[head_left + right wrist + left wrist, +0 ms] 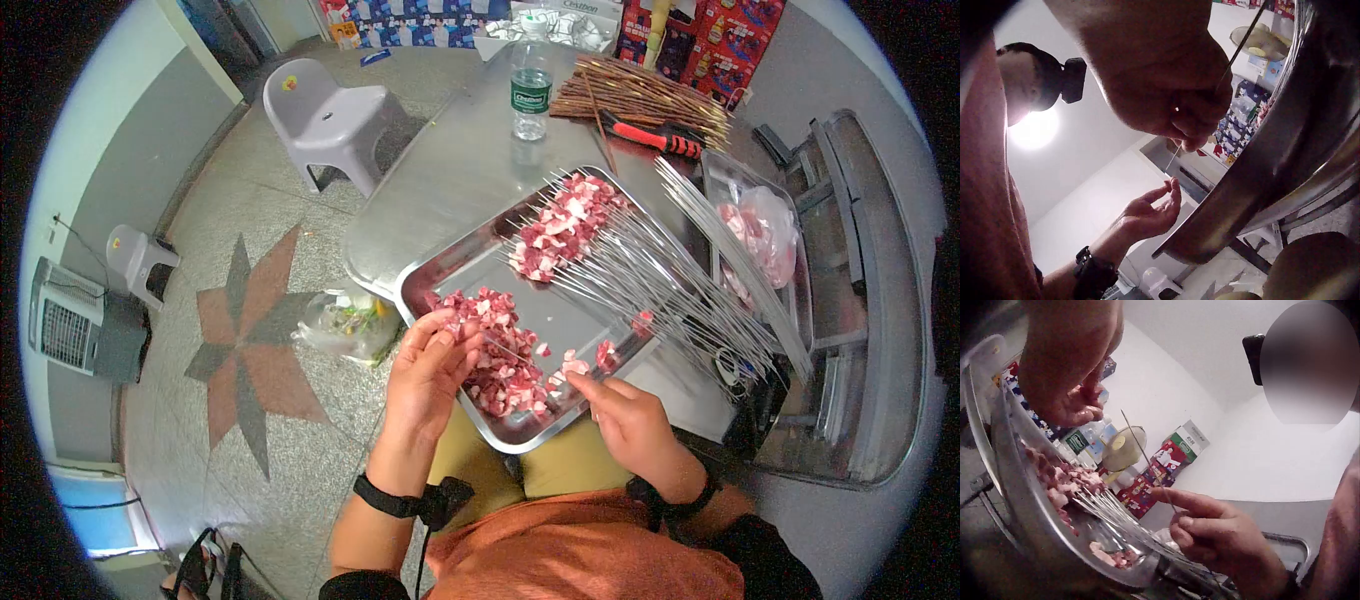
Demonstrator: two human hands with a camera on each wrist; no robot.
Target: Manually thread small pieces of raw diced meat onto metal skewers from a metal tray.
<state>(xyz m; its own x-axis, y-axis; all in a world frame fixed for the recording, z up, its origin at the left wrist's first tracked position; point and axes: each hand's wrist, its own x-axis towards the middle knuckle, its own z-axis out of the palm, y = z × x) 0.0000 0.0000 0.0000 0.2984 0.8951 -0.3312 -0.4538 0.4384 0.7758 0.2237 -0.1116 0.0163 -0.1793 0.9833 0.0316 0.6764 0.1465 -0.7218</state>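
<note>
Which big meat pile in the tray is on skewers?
The far pile, threaded on metal skewers; the near pile, by the left hand, is loose chunks.

Room I can see over the tray point(478, 268) at ten o'clock, metal skewers point(665, 290) barring three, diced meat point(505, 378) blocking seven

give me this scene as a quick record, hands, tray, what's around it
left hand: over the loose cut meat; whether it pinches a piece is unclear
right hand: holds a thin skewer
metal tray: loose cut meat on the near side, threaded meat on the far side
beyond tray: plastic bottle, bundle of brown sticks
floor: pale plastic chair
</note>
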